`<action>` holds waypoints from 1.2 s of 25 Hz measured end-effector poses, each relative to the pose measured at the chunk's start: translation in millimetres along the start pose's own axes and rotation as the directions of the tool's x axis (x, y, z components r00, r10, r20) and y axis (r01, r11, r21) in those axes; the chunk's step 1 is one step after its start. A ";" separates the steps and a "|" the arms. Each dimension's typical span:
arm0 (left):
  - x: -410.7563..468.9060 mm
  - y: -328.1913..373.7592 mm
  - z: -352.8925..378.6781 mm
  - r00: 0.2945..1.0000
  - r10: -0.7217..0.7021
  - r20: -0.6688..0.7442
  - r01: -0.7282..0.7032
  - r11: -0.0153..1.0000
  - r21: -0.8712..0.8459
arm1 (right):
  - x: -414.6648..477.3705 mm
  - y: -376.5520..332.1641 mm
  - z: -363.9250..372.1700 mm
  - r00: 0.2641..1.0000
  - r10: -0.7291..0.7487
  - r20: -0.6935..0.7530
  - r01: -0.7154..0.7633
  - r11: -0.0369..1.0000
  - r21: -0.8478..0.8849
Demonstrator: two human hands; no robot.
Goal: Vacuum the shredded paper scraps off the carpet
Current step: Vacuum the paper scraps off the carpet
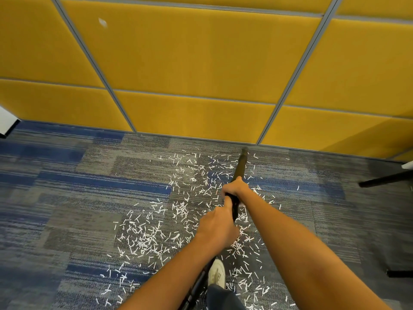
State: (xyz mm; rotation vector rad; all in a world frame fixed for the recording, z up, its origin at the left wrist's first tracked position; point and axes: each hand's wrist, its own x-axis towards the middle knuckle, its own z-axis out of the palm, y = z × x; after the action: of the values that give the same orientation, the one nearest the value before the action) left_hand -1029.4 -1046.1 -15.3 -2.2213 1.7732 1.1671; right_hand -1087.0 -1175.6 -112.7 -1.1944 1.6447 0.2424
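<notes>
Paper scraps (143, 236), thin white slivers, litter woven carpet (67, 220); left hand (218, 227) and right hand (234, 190) grip the slim dark wand (241, 166).

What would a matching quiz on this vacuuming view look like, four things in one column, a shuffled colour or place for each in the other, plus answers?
Things:
1. wall panels
2. paper scraps
3. vacuum wand
4. shoe

Colour or place:
A. gripped by the left hand and the right hand
B. yellow
C. white, strewn over the carpet
D. cream, near the bottom edge

Pairs: 1-B, 2-C, 3-A, 4-D
</notes>
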 end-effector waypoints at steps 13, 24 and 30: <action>-27.3 -20.5 11.2 0.992 0.094 0.080 -0.092 0.995 -0.027 | -18.3 26.2 26.2 0.984 0.091 -0.153 -0.107 0.989 -0.102; -47.9 -60.0 3.9 0.999 0.032 0.044 -0.032 0.999 0.001 | -37.2 -1.1 68.6 0.995 0.013 -0.102 -0.026 0.991 -0.128; -56.1 -94.1 -2.5 0.999 -0.030 0.015 0.030 0.999 -0.010 | -46.1 -29.6 100.4 0.997 -0.041 -0.058 0.030 0.983 -0.179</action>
State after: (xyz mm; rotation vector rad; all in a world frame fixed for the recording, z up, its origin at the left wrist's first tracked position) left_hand -949.9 -970.8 -17.1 -2.2304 1.7258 1.1859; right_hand -1003.8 -1097.2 -107.9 -1.3767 1.6801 0.3389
